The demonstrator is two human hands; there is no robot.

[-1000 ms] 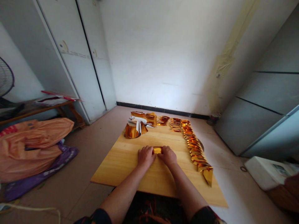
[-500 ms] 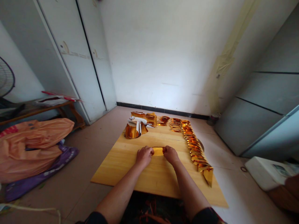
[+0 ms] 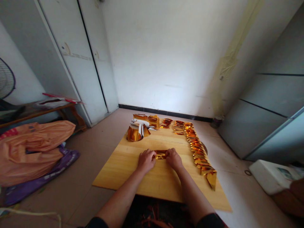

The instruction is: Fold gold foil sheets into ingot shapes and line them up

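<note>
A small piece of gold foil paper (image 3: 161,154) lies between my hands at the middle of the wooden board (image 3: 121,171). My left hand (image 3: 147,159) pinches its left end, and my right hand (image 3: 174,157) pinches its right end. Creases run across the part of the sheet that shows; my fingers cover both ends. Along the board's right side stretches a row of folded gold foil pieces (image 3: 198,153). Smaller groups of folded foil pieces (image 3: 165,123) sit at the far edge. Loose gold and white sheets (image 3: 135,133) are at the far left of the board.
On the floor at left lie an orange plastic bag (image 3: 35,139) and a purple bag (image 3: 42,177), near a low wooden bench (image 3: 78,118). A white box (image 3: 273,175) stands at right. Grey cabinets (image 3: 71,63) and a white wall (image 3: 161,57) surround the far side.
The foil between my hands went from a flat, plain face to a creased, shinier one. Both hands stay in almost the same place, still gripping its ends.
</note>
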